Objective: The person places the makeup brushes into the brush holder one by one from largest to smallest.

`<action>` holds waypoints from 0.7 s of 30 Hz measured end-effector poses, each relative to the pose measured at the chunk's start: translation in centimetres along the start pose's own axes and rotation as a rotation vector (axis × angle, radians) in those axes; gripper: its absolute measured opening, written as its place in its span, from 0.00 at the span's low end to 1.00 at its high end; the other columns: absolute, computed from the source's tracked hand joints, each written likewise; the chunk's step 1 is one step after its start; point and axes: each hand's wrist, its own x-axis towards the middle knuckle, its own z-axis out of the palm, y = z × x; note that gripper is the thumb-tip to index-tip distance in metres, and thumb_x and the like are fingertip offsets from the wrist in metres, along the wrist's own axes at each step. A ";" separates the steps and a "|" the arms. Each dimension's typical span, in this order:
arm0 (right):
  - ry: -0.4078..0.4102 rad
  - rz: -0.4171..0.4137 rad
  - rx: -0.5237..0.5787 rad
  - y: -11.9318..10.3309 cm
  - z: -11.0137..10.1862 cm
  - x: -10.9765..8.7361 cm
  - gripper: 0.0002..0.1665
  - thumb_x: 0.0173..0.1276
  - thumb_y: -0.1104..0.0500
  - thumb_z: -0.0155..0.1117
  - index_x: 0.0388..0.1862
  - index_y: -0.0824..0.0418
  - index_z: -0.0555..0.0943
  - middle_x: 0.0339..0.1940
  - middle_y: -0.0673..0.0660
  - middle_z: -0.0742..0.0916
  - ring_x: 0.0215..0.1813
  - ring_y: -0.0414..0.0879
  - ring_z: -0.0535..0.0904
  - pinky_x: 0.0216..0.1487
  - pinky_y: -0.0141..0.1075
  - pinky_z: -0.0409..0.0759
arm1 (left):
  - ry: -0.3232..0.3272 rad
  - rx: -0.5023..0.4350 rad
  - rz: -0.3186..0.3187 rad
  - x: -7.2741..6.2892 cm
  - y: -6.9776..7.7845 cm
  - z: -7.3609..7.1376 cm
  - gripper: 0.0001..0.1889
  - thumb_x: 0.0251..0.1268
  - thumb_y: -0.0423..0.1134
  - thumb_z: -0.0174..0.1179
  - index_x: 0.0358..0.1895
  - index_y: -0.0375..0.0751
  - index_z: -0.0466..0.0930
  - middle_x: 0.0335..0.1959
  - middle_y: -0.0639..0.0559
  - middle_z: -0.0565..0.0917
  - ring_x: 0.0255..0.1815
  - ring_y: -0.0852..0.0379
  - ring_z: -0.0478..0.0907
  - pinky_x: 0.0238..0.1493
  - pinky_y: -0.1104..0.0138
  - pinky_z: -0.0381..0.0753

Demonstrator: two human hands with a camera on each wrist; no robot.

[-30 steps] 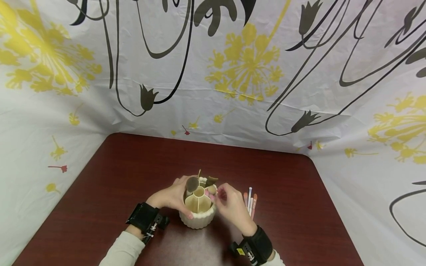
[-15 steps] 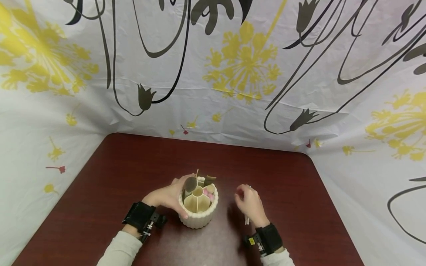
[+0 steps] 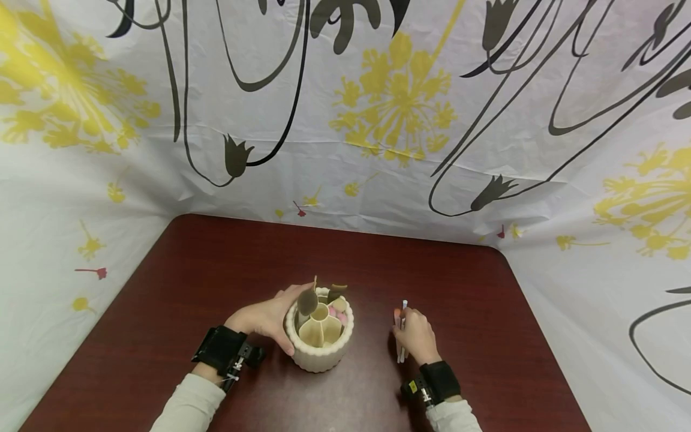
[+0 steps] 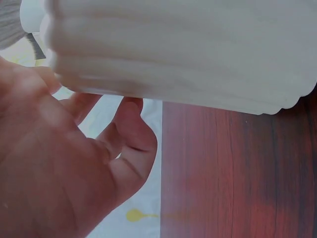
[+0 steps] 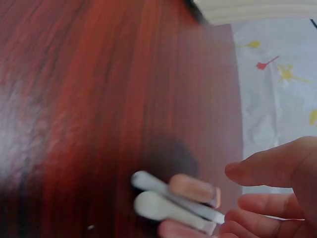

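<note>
Makeshift recording nook, room type beyond unclear, white cloth (image 3: 345,138) printed with yellow and grey flowers hung behind and along both sides, dark-red wood-grain table (image 3: 248,255) with rounded far corners, black camera rigs (image 3: 220,351) strapped on both wrists

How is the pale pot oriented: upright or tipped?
Upright: in the head view, the pot has its open, wavy-edged top facing up and its ridged wall below.

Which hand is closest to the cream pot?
The left hand: it curves round the side of the cream pot. The right hand is farther away, by the thin sticks.
</note>
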 end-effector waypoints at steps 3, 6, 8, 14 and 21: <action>-0.006 0.021 -0.016 0.3 0.2 0.0 0.17 0.49 0.60 0.69 0.35 0.69 0.78 0.25 0.56 0.78 0.24 0.46 0.74 0.22 0.39 0.72 | -0.004 0.025 -0.005 -0.1 0.1 0.0 0.67 0.19 0.48 0.78 0.71 0.40 0.44 0.64 0.41 0.56 0.65 0.42 0.52 0.60 0.41 0.50; -0.017 0.041 -0.020 0.5 0.3 0.0 0.17 0.49 0.59 0.70 0.32 0.68 0.76 0.24 0.56 0.77 0.24 0.46 0.73 0.22 0.39 0.72 | -0.008 0.034 0.001 -0.1 0.2 0.1 0.67 0.19 0.47 0.78 0.70 0.37 0.44 0.63 0.41 0.56 0.63 0.44 0.54 0.58 0.46 0.58; -0.027 0.051 -0.020 0.5 0.4 0.0 0.16 0.49 0.59 0.71 0.30 0.67 0.75 0.22 0.55 0.76 0.23 0.46 0.73 0.21 0.39 0.72 | -0.011 0.029 0.002 -0.1 0.2 0.2 0.67 0.19 0.47 0.78 0.71 0.37 0.44 0.62 0.41 0.56 0.62 0.45 0.54 0.58 0.49 0.59; -0.044 0.048 -0.013 0.6 0.6 0.1 0.13 0.48 0.62 0.70 0.25 0.66 0.74 0.20 0.54 0.74 0.22 0.45 0.73 0.20 0.37 0.71 | -0.018 -0.010 -0.037 -0.1 0.4 0.4 0.70 0.16 0.44 0.80 0.71 0.40 0.41 0.57 0.42 0.56 0.60 0.47 0.56 0.57 0.57 0.62; -0.038 0.031 -0.009 0.7 0.7 0.4 0.12 0.47 0.65 0.66 0.17 0.61 0.69 0.17 0.53 0.71 0.19 0.44 0.68 0.17 0.34 0.65 | -0.033 -0.041 -0.061 -0.1 0.6 0.5 0.68 0.15 0.44 0.80 0.70 0.43 0.45 0.53 0.42 0.55 0.56 0.47 0.58 0.52 0.60 0.66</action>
